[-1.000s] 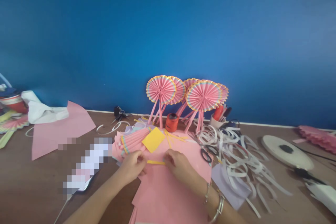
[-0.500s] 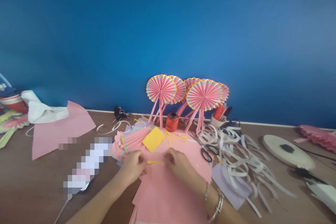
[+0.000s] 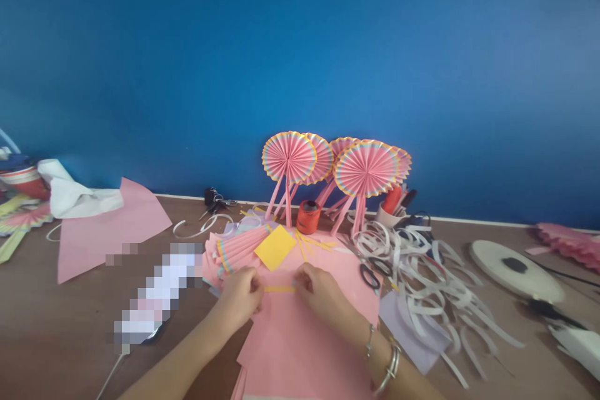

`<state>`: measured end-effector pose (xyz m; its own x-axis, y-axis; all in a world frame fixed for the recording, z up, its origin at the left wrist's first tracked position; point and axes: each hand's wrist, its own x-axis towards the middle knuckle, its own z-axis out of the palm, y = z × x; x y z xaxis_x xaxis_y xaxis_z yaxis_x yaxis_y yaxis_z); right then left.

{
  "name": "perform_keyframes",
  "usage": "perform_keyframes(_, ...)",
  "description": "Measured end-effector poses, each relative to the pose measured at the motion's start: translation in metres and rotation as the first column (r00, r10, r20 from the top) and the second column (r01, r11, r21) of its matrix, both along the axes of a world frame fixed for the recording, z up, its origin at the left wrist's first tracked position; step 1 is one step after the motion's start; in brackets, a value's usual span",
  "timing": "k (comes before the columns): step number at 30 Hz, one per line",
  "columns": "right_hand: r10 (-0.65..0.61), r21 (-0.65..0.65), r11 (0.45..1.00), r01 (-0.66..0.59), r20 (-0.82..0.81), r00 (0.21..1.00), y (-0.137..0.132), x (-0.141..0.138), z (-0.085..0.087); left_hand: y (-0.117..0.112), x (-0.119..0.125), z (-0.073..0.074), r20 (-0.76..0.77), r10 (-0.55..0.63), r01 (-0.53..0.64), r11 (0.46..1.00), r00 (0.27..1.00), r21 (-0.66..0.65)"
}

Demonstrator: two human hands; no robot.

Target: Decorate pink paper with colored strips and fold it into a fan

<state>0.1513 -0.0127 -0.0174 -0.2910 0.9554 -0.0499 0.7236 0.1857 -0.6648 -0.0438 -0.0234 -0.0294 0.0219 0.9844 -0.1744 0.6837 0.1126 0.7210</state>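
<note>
My left hand (image 3: 242,297) and my right hand (image 3: 317,290) each pinch one end of a thin yellow paper strip (image 3: 279,289), held flat across the top edge of a stack of pink paper sheets (image 3: 300,344). Both hands have their fingers curled closed on the strip. Just beyond lie a yellow paper square (image 3: 275,247) and a folded pink pleated fan (image 3: 237,249). Several open pink paper fans (image 3: 328,165) on sticks lean against the blue wall behind.
An orange-red tape roll (image 3: 308,217) stands below the fans. Scissors (image 3: 369,275) and a heap of white paper strips (image 3: 422,269) lie to the right, with a white round disc (image 3: 515,262) beyond. A large pink sheet (image 3: 105,231), white cloth (image 3: 75,197) and black scissors (image 3: 214,200) lie left.
The hands have barely shifted; both keep pinching the yellow strip on the pink sheets. The view has tilted slightly.
</note>
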Motion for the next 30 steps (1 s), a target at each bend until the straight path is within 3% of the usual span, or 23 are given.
perform_keyframes(15,-0.009,0.039,0.999,0.006,0.082,0.997,0.000,-0.001,-0.006,-0.001,0.005,0.003,-0.334,-0.051,0.100,0.986,0.941,0.130)
perform_keyframes(18,-0.007,0.037,0.999,0.002,0.115,0.993,-0.001,-0.003,-0.003,-0.002,0.004,0.003,-0.308,-0.041,0.083,0.989,0.950,0.122)
perform_keyframes(23,-0.005,0.032,0.999,0.002,0.100,0.995,0.000,-0.002,-0.002,-0.002,-0.004,0.002,-0.138,-0.044,0.055,0.996,0.989,0.075)
perform_keyframes(26,-0.004,0.041,0.999,0.000,0.095,0.995,0.001,-0.001,-0.006,-0.003,-0.006,0.004,-0.144,-0.017,0.037,0.989,0.990,0.141)
perform_keyframes(28,-0.013,0.057,0.998,0.006,0.109,0.994,0.001,-0.001,-0.009,-0.006,-0.004,0.006,-0.185,-0.042,0.088,0.965,0.982,0.245)
perform_keyframes(30,-0.021,0.072,0.997,0.013,0.117,0.993,0.001,-0.001,-0.011,-0.013,0.002,0.007,-0.216,-0.181,0.242,0.920,0.960,0.307)
